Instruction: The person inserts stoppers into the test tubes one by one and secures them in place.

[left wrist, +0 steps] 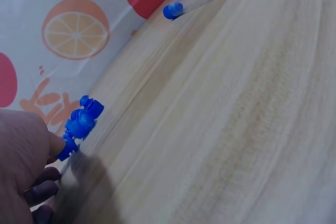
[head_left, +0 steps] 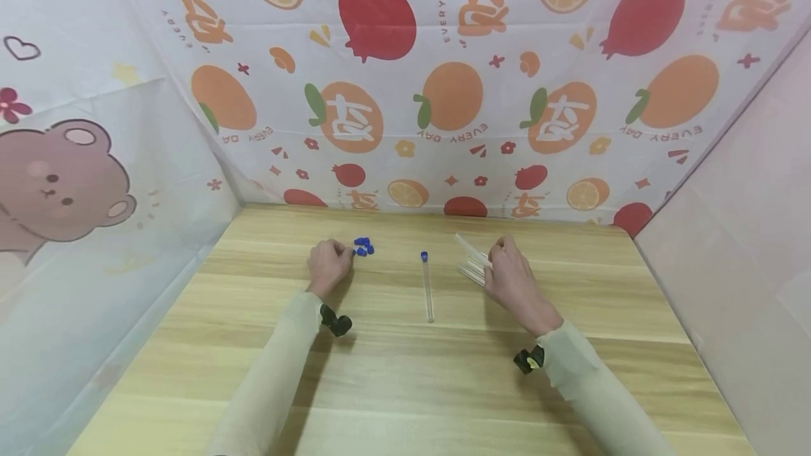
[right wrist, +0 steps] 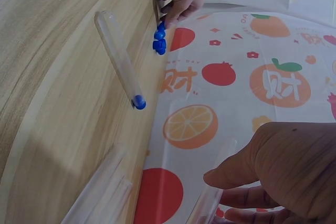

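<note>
Between my left hand (head_left: 328, 264) and my right hand (head_left: 510, 274) the only thing on the table (head_left: 405, 385) is the capped tube (head_left: 427, 288), lying lengthwise, with bare wood on both sides of it for a hand to pass. The blue caps (head_left: 364, 246) sit just beside my left fingertips and the loose clear tubes (head_left: 472, 262) crowd my right. The printed cloth walls (head_left: 443, 90) close in behind and on both sides, while the near half of the table lies open.

Bright, even light fills all three views, with no glare. Soft shadows lie on the table (head_left: 405, 385) just beneath and behind the fingers (head_left: 345, 253). The head view bows outward at its edges. Both wrist views blur close to the fingers.
</note>
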Tool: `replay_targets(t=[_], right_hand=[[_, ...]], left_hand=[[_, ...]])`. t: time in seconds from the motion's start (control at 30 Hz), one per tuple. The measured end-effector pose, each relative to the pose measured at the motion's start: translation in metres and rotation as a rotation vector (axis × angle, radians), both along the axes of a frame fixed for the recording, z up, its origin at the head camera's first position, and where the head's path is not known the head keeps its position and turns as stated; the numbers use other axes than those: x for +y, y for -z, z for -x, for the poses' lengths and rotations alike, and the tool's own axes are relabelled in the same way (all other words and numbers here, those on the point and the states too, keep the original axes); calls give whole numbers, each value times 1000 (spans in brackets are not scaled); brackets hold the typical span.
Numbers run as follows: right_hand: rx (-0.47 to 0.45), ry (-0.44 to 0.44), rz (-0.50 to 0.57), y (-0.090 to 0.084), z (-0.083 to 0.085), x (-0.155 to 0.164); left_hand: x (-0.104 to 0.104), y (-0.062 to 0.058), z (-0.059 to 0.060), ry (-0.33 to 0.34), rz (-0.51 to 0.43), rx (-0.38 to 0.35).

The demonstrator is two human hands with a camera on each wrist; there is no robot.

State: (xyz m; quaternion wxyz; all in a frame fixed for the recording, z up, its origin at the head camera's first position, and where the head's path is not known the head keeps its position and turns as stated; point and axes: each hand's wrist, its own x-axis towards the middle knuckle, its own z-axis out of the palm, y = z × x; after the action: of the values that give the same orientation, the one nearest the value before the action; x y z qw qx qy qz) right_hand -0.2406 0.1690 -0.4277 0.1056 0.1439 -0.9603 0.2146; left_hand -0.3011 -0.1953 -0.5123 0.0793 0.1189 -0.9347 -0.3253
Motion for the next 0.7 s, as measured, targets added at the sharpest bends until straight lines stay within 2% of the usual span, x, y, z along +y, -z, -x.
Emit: replay_targets(t=[0.13,0.3,0.5,0.7], right_hand=[[-8,4,1,-1,0,0],[-8,-4,7,-3,1,-1],[-22,-4,23,-5,1,-1],[-22,10,25,-7,1,1]], left_hand=[[-2,0,-1,32,-30,12],[-3,-4,-8,47,-101,43],[-9,-2,-16,5,-162,117],[-13,-3,-19,-27,-194,130]])
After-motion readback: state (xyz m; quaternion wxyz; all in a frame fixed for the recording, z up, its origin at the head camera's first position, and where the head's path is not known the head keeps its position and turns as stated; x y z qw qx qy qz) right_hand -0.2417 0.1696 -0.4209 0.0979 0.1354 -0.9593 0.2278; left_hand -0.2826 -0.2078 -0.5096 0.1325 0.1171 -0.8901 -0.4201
